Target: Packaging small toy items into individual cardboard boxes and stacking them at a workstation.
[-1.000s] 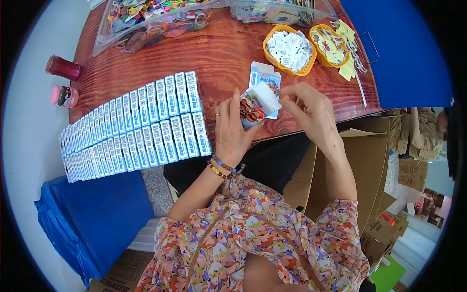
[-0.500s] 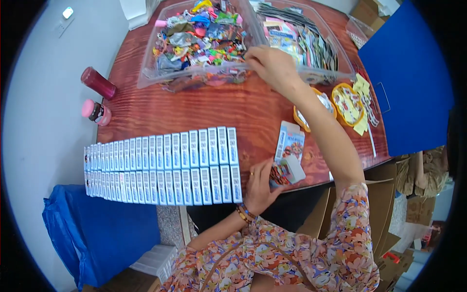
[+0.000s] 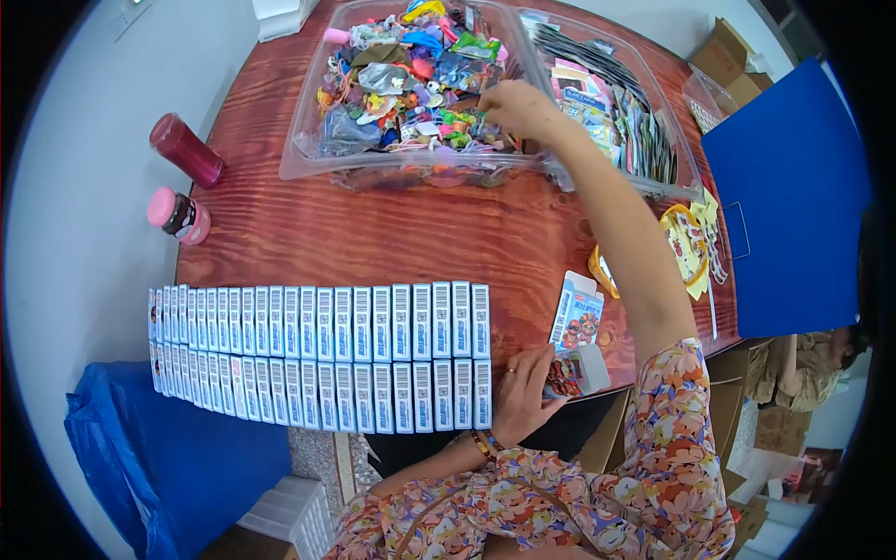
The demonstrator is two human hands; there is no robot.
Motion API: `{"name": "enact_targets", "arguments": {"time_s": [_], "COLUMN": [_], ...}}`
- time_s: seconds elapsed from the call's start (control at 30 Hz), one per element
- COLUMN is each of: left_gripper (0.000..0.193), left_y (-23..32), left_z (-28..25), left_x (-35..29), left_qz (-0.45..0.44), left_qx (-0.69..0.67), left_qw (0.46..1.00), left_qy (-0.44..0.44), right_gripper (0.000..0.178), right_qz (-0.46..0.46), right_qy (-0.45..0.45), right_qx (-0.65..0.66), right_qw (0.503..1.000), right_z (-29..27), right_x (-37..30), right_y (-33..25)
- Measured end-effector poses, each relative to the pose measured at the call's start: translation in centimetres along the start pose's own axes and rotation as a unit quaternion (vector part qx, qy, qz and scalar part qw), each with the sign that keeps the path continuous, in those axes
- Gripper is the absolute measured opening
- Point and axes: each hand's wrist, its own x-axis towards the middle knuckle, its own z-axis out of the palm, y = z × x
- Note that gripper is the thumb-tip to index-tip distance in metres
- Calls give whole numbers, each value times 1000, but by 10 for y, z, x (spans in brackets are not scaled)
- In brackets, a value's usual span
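Observation:
My left hand (image 3: 525, 397) rests at the table's front edge, its fingers closed round a small open box (image 3: 590, 369) with a white flap and colorful printing or contents. Just beyond it lies a light-blue printed box (image 3: 577, 315) with cartoon figures. My right arm reaches far forward, and my right hand (image 3: 525, 114) is over the right side of a clear plastic bin (image 3: 308, 161) heaped with small colorful toys (image 3: 420, 89). The fingers of that hand curl down among the toys; whatever is between them is hidden.
Two rows of upright light-blue boxes (image 3: 345, 327) stand at the front left. A second clear bin (image 3: 686, 189) holds flat packets (image 3: 597, 98). Yellow-rimmed bowls (image 3: 689, 247) sit partly behind my right arm. A red cylinder (image 3: 189, 151) and a pink-lidded jar (image 3: 182, 217) stand at left; a blue panel (image 3: 789, 196) rises at right.
My right hand has moved from the near rim between the bins into the toy bin. My left hand keeps its hold on the small box. The whole view has shifted slightly.

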Motion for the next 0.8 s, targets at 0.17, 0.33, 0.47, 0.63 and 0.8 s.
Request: {"name": "enact_targets", "arguments": {"time_s": [0.17,0.33,0.47,0.63,0.8], "left_gripper": [94,94,90,84,79], "left_y": [-1,1,2,1,-2], "left_z": [-2,-2,0,1,1], "left_x": [-1,-2,0,0,10], "left_qz": [-3,2,-17,-56,-37], "left_qx": [-5,-7,-15,-9,30], "left_qw": [1000,1000,1000,998,998], "left_qy": [6,1,5,39,29], "right_gripper": [25,26,30,26,24], "right_qz": [34,58,35,17,63], "right_qy": [23,8,-29,-161,-275], "right_qx": [393,545,624,596,527], "right_qw": [918,837,780,787,802], "right_z": [-25,-27,-30,-55,-52], "right_x": [-13,-28,-61,-170,-275], "right_y": [3,8,23,0,-19]}}
